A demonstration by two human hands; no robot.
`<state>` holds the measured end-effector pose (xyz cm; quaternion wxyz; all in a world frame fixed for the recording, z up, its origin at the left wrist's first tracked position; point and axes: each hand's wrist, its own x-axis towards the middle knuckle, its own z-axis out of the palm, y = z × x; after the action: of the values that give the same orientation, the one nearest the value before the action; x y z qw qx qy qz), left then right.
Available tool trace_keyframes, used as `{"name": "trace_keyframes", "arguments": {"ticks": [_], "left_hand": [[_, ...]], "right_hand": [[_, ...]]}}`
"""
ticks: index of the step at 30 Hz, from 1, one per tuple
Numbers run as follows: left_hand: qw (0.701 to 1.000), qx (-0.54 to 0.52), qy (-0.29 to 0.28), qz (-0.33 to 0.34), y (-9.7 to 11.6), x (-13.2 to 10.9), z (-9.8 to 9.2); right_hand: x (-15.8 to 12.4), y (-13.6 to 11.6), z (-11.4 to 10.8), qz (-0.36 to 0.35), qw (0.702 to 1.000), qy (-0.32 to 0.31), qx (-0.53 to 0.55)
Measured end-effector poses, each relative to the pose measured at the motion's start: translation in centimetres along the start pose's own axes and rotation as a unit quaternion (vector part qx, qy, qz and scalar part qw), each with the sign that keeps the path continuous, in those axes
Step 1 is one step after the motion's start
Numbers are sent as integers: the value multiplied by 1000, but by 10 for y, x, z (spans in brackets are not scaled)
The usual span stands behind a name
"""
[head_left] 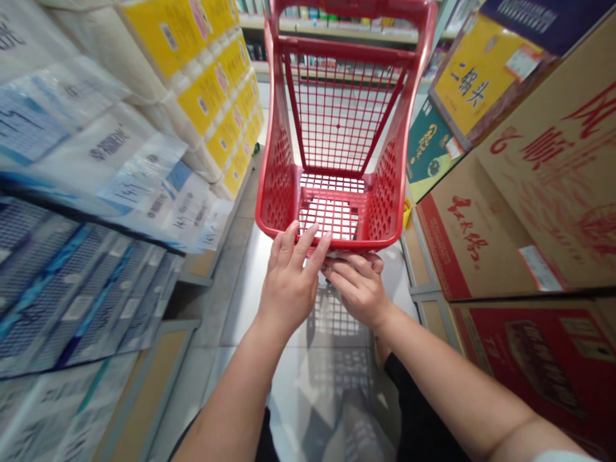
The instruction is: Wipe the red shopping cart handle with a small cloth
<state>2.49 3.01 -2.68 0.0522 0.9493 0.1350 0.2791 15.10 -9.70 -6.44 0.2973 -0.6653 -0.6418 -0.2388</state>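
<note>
A red plastic shopping cart (pixel 337 244) stands in front of me with its basket end toward me. My left hand (pixel 293 282) rests on the near rim, fingers stretched out over the edge and slightly apart; its thumb is hidden. Just below the rim, my right hand (pixel 359 282) is against the cart's front face with its fingers bent and close together. A small greyish bit shows by its fingertips, too little to name. Through the basket's grid the floor is visible, and the hinged back grid (pixel 339 115) stands upright at the far end.
On the left are stacked yellow-labelled packs (pixel 212 102), white packs (pixel 135 154) and blue-grey packs (pixel 86 289). Cardboard cartons (pixel 491 224) and a red carton (pixel 534 359) line the right. Goods-filled shelves (pixel 332 25) stand behind the cart. Pale floor tiles (pixel 240 308) run between.
</note>
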Motion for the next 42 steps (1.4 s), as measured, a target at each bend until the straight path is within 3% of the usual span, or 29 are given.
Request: {"name": "trace_keyframes", "arguments": {"ticks": [20, 27, 37, 42], "left_hand": [[1000, -2, 10, 3, -1, 1, 1], [1000, -2, 5, 3, 1, 0, 0], [1000, 7, 5, 8, 0, 0, 0], [1000, 10, 12, 11, -1, 1, 1]], "right_hand": [[-3, -5, 5, 10, 999, -17, -42], [-10, -1, 11, 20, 996, 68, -56], [-2, 1, -3, 15, 998, 50, 26], [-4, 4, 1, 6, 1000, -9, -1]]}}
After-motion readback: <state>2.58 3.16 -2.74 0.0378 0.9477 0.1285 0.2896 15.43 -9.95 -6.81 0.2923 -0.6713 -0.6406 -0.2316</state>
